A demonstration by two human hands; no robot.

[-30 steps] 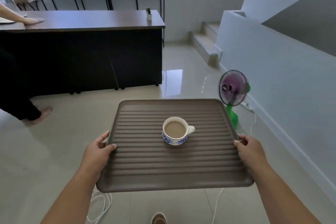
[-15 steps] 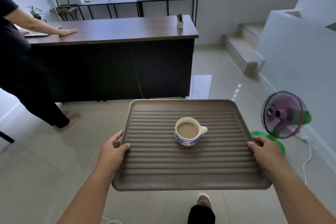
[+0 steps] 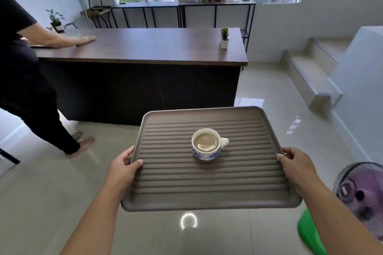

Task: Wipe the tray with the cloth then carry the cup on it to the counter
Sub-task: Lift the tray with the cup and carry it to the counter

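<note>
Above the shiny floor [image 3: 51, 203], well short of the dark worktop [image 3: 145, 47]: a brown ribbed tray [image 3: 207, 192], held level in the air. Left hand [image 3: 122, 170] closed on the tray's left rim, thumb on top; right hand [image 3: 296, 166] closed on the right rim, thumb on top too. Near the middle of the tray, upright, a white and blue cup [image 3: 206, 145] full of light brown drink, handle to the right. At the worktop's left end, another person [image 3: 24, 80], one hand flat on top. Small plant pot [image 3: 224, 37] near the right end. Purple fan [image 3: 360, 190] low at the right.
</note>
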